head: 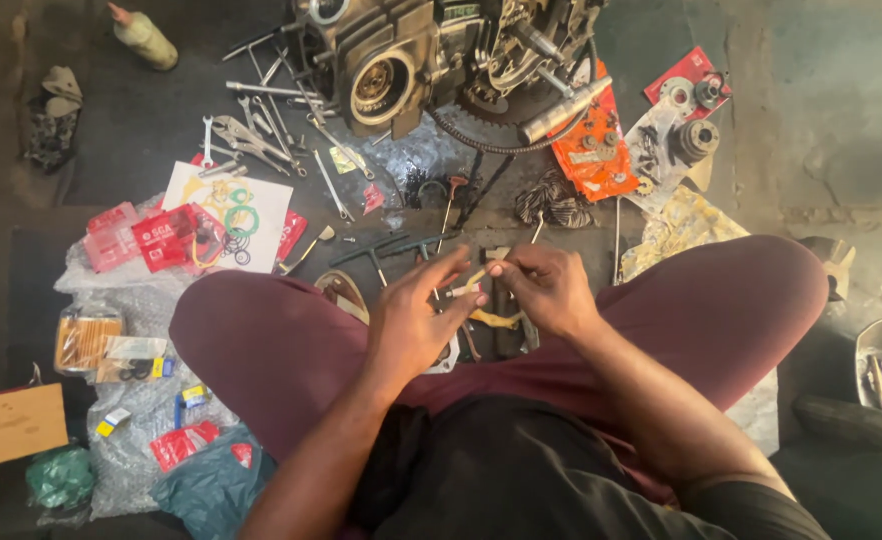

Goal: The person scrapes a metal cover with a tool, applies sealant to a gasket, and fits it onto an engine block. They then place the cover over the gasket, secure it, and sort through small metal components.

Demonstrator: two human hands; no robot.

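I sit cross-legged on the floor in maroon trousers. My left hand point(413, 312) and my right hand point(544, 287) meet between my knees, and together they pinch a small pale yellowish strip point(477, 278). A yellow piece point(496, 320) lies just under the hands, beside dark metal parts. The fingertips of both hands touch the strip; what it is exactly I cannot tell. An engine block point(431, 55) stands on the floor straight ahead, beyond my hands.
Spanners and pliers point(256, 135) lie scattered left of the engine. A white sheet with rubber rings point(229, 212), red packets point(166, 238) and plastic bags are on my left. Orange cloth with parts point(591, 150) and a metal bracket point(676, 135) lie ahead right. A bottle point(144, 38) stands far left.
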